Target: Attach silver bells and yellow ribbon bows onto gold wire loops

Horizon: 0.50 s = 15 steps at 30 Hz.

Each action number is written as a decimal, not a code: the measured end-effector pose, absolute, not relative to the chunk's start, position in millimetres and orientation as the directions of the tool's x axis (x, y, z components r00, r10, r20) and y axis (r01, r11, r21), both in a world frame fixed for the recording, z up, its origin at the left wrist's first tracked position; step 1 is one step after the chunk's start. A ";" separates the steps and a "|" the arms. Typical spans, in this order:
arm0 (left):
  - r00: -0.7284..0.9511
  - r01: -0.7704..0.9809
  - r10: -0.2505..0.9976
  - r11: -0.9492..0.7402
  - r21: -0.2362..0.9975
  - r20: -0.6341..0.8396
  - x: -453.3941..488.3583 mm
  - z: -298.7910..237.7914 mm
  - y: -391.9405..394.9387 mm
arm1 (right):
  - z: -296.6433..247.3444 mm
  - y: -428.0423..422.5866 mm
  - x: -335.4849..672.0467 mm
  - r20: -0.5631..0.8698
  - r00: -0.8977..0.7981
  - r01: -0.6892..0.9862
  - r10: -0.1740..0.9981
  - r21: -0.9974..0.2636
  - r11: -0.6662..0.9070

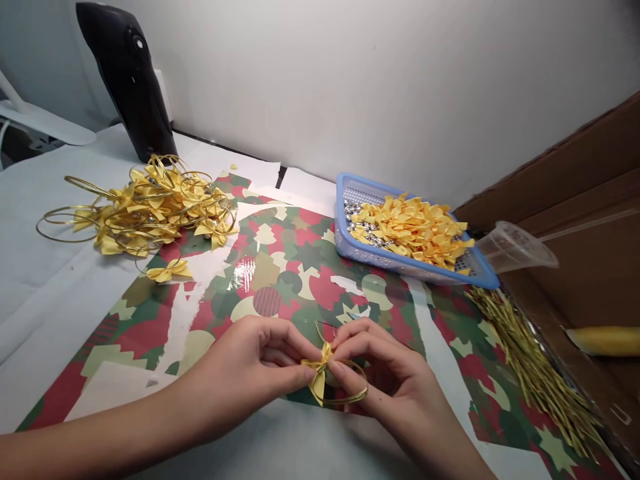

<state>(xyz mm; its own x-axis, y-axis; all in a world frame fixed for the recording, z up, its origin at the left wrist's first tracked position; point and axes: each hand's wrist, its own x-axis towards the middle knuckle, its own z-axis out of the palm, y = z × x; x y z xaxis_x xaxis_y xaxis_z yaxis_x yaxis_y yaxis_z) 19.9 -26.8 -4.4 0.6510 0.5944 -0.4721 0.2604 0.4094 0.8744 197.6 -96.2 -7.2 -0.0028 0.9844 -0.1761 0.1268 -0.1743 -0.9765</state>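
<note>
L hand (250, 370) & R hand (395, 377) pinch yellow bow (319, 381) w/ gold wire loop (346, 401).

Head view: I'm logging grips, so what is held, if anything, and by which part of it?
A yellow bow with looped gold wire, pinched near the bow's middle by the left hand and right hand.

At lower centre, the left hand (255, 363) and right hand (393, 373) pinch a yellow ribbon bow (319, 385) with looped gold wire (347, 401); right of centre, a blue plastic basket (341, 208) holds yellow ribbon bows (413, 225).
</note>
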 end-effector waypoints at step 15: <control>0.665 0.199 0.654 0.309 0.930 -0.360 21.7 -1.7 -32.9 | -6.1 -95.0 195.0 -0.131 0.029 0.125 0.991 -0.983 -0.134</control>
